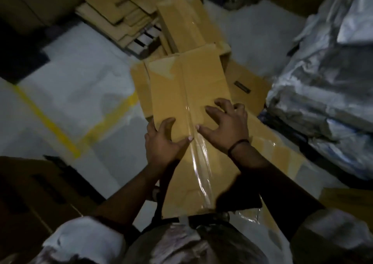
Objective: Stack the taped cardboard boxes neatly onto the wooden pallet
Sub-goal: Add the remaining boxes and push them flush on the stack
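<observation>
Taped box (201, 86) is held up in front of my torso, long axis pointing away from me, with a clear tape seam (199, 162) running down the middle of its top face. Left hand (161, 142): grip closed on the box's left edge, fingers wrapped over the side, thumb lying across the top toward the seam. Right hand (227, 126): spread and arched on the top face right of the seam; I cannot tell whether the outer fingers hook the right edge or only press. Judgement: the carton reads light, stiff along its edges, with panels likely to flex. The glossy tape is probably slippery, so take hold on bare cardboard at the two long edges. Beyond it, loose cardboard (246, 86) lies on the floor (70, 94). Further out is a second taped box (187, 25), and beside it flattened cartons (121, 11) rest on what look like pallet slats (144, 39). The held box is not yet stacked.
</observation>
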`<state>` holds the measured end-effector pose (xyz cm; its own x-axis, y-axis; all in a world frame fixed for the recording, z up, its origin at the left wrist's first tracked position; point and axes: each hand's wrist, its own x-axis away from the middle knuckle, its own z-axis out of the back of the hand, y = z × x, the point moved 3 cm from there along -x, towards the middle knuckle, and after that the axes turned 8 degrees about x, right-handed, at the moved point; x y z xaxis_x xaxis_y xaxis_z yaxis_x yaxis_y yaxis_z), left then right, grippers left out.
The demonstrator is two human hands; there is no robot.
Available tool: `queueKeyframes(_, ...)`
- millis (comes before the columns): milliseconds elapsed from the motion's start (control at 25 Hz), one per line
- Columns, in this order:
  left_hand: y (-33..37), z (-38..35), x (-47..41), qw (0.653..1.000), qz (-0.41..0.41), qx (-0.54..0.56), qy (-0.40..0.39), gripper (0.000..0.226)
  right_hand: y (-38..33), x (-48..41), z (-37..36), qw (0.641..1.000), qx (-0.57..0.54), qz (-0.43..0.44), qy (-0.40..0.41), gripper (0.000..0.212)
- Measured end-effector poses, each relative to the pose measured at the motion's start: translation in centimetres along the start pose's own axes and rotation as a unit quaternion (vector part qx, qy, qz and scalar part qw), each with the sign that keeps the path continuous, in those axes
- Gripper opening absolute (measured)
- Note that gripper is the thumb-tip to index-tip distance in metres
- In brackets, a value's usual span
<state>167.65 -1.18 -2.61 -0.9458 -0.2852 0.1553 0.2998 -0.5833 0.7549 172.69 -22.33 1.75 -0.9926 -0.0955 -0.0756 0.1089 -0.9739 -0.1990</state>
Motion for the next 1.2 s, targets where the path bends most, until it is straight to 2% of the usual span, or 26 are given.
queueKeyframes(240,-3.0,14.0,-4.0,0.993,0.06,0.006,0.105,0.086,-16.6,-4.8,2.4,0.997,0.0,0.073,-0.005,0.062)
queueKeyframes(520,-9.1,29.5,-8.2,0.963,0.1,0.034,0.249,0.079,-35.8,-9.1,2.8,0.985,0.02,0.168,0.019,0.066)
queueKeyframes(720,-12.0,37.5,-6.1,0.918,0.147,0.033,0.366,0.08,-46.6,-9.3,4.1,0.968,0.029,0.246,0.046,0.067)
queueKeyframes(880,-14.8,42.4,-1.6,0.863,0.211,0.055,0.455,0.079,-54.8,-7.1,4.7,0.935,0.015,0.351,0.057,0.059)
queueKeyframes(1080,-17.5,48.0,3.4,0.798,0.296,0.03,0.524,0.083,-63.4,-4.3,4.7,0.887,-0.017,0.46,0.035,0.052)
queueKeyframes(1200,-19.9,50.7,3.4,0.777,0.321,0.004,0.541,0.085,-68.3,-4.5,3.2,0.866,-0.057,0.497,0.012,0.05)
